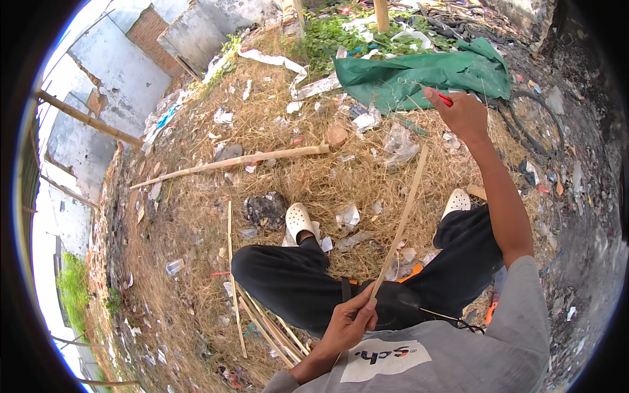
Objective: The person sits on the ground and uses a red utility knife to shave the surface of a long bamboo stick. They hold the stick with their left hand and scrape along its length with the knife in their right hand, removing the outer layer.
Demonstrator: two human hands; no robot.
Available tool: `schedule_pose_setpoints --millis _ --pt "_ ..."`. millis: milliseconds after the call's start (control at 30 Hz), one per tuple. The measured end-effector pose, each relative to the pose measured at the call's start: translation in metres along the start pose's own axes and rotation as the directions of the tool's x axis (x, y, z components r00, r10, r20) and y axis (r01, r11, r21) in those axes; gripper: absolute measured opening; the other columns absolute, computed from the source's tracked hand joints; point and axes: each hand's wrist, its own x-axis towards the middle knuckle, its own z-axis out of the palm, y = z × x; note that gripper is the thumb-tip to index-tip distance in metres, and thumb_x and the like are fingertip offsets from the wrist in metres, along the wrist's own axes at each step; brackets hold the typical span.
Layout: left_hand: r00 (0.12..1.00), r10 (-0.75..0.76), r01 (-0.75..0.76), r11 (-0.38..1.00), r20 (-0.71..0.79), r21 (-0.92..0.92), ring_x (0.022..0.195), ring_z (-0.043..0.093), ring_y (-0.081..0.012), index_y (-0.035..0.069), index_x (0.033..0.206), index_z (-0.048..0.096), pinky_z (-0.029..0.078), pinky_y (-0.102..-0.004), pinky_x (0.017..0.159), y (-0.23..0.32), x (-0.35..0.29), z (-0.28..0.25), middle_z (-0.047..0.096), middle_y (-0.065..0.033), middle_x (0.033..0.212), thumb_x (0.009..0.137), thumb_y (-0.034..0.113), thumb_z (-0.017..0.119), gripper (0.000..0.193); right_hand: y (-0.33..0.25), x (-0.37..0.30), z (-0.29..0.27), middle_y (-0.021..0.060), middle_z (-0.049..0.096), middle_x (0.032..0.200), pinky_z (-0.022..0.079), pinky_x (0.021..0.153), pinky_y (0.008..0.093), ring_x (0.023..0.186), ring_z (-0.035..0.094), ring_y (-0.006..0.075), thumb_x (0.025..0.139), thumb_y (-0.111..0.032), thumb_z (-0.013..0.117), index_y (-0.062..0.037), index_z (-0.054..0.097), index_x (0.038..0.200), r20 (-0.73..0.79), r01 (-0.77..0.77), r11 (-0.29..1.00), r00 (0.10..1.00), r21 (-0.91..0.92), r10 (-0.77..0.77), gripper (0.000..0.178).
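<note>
My left hand (350,321), low in front of my shirt, is closed on the lower end of a flat, pale bamboo strip (405,219). The strip slants up and to the right between my knees, its far end free above the dry grass. My right hand (462,116) is stretched forward at the upper right, in front of a green sheet. It is closed around a tool with a red handle (445,98); the tool's working end cannot be made out. The right hand is apart from the strip.
More split bamboo strips (265,327) lie left of my lap. A thicker bamboo pole (229,162) lies across the grass ahead, near a dark stone (265,209). Beyond are a crumpled green sheet (419,75) and a dark hose (534,124). Litter is scattered around.
</note>
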Motion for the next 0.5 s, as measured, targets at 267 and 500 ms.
schedule_pose_setpoints --millis 267,500 --pt "0.989 0.086 -0.108 0.973 -0.117 -0.203 0.045 0.044 -0.0047 0.007 0.147 0.037 0.037 -0.018 0.041 0.017 0.026 -0.023 0.059 -0.0063 0.07 0.105 0.019 0.041 0.044 -0.08 -0.113 -0.008 0.0078 0.046 0.044 0.038 0.043 0.0389 0.041 0.05 0.0264 0.069 -0.074 0.066 -0.0076 0.055 0.051 0.15 0.592 0.765 0.757 0.255 -0.636 0.07" --pt "0.975 0.111 -0.114 0.994 -0.191 -0.004 0.047 0.043 -0.0028 0.007 0.146 0.039 0.036 -0.0175 0.042 0.02 0.023 -0.015 0.059 -0.0042 0.07 0.104 0.016 0.044 0.043 -0.075 -0.106 0.006 0.0074 0.042 0.04 0.036 0.04 0.0376 0.036 0.048 0.0256 0.068 -0.078 0.063 -0.0084 0.051 0.045 0.072 0.609 0.774 0.776 0.176 -0.627 0.074"
